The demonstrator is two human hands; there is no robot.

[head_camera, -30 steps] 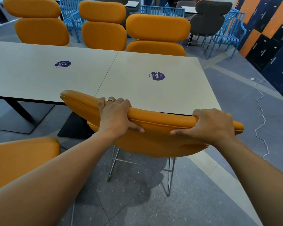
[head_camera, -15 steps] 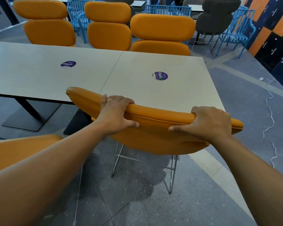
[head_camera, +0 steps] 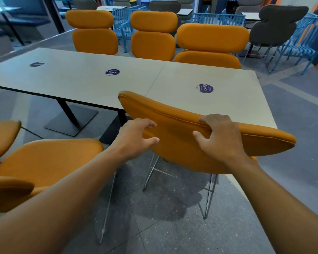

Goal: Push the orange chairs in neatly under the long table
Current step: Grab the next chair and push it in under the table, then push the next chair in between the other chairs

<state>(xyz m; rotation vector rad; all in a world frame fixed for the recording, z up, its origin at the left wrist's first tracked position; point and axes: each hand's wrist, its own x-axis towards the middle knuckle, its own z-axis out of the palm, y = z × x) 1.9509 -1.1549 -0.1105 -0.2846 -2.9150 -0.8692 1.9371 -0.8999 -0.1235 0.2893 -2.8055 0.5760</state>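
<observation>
The near orange chair [head_camera: 176, 149] stands at the long pale table [head_camera: 92, 83], its backrest top against the table's near edge and its seat hidden underneath. My right hand [head_camera: 218, 138] rests on the backrest, fingers hooked over the top edge and thumb spread on the rear face. In front of the backrest's rear face my left hand [head_camera: 136, 136] hangs with loosely curled fingers and holds nothing. A second orange chair [head_camera: 50, 162] stands to the left, back from the table. Three orange chairs [head_camera: 209, 41] line the far side.
Black table pedestals [head_camera: 72, 120] stand on the grey floor under the table. The chair's thin metal legs [head_camera: 208, 198] are just ahead of me. Blue metal chairs [head_camera: 301, 44] and a grey chair [head_camera: 273, 28] crowd the back right.
My left hand has come off the backrest's top edge and hangs free. My right hand has slid toward the backrest's middle with a looser hold. The view has swung left.
</observation>
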